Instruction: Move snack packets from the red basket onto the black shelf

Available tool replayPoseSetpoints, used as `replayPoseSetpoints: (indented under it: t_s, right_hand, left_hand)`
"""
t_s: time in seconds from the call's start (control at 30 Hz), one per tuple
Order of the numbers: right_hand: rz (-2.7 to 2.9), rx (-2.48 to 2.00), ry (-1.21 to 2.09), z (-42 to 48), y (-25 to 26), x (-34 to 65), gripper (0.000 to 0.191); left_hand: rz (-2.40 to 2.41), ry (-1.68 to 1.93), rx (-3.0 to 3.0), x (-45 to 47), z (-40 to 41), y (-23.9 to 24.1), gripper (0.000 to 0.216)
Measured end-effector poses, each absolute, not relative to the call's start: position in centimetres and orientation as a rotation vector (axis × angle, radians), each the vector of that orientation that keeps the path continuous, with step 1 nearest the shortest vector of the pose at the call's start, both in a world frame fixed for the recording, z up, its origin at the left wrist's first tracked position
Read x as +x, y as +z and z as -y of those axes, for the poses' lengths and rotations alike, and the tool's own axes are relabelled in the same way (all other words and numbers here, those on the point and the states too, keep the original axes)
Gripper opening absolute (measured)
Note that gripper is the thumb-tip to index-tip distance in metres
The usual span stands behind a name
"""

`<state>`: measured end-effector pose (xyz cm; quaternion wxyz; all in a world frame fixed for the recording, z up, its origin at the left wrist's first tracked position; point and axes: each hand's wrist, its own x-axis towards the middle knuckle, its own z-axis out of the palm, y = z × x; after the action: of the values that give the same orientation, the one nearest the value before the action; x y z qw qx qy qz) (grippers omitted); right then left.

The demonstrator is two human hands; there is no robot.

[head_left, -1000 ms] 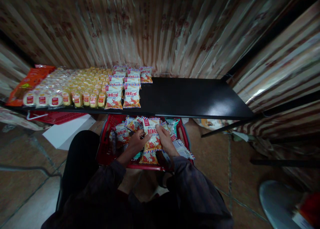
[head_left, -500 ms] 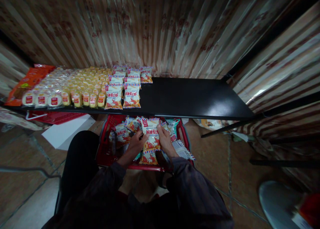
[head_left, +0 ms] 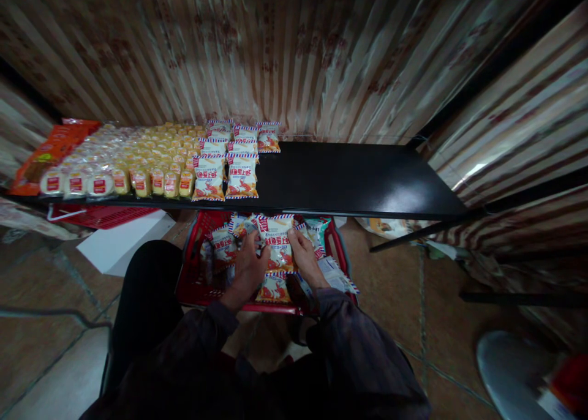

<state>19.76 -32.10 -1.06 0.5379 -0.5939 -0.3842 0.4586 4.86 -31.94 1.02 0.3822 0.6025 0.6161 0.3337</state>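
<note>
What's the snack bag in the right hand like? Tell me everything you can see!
The snack bag looks like shiny plastic, puffy and closed. It's pale on top and orange below, with big red writing across the middle, a red patch at the top left and red-and-blue striped ends. Its printed front faces up toward the camera, over the red basket. The right hand holds its right edge; the left hand is at its left edge, but touching is unclear.

I list one bare left hand [head_left: 250, 266], thumb and fingers spread in a loose curve; one bare right hand [head_left: 305, 256], pinching, thumb uppermost, fingers mostly hidden; my left arm [head_left: 197, 340] and right arm [head_left: 356, 334], dark-sleeved, both reaching forward and converging; one bent, black-trousered left leg [head_left: 146, 279].
</note>
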Motion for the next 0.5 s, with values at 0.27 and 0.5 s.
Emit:
replayPoseSetpoints:
  t_s: [0.27, 0.5]
  right_hand:
    - [0.616, -1.221, 1.386, 32.15, -0.69, 19.51, 0.051]
    - [0.721, -1.238, 1.356, 32.12, -0.68, 19.51, 0.045]
  left_hand:
    - [-1.626, 1.133, 1.61, 4.8, 32.41, 0.6, 0.049]
    - [-1.612, 1.068, 1.433, 4.65, 31.99, 0.36, 0.039]
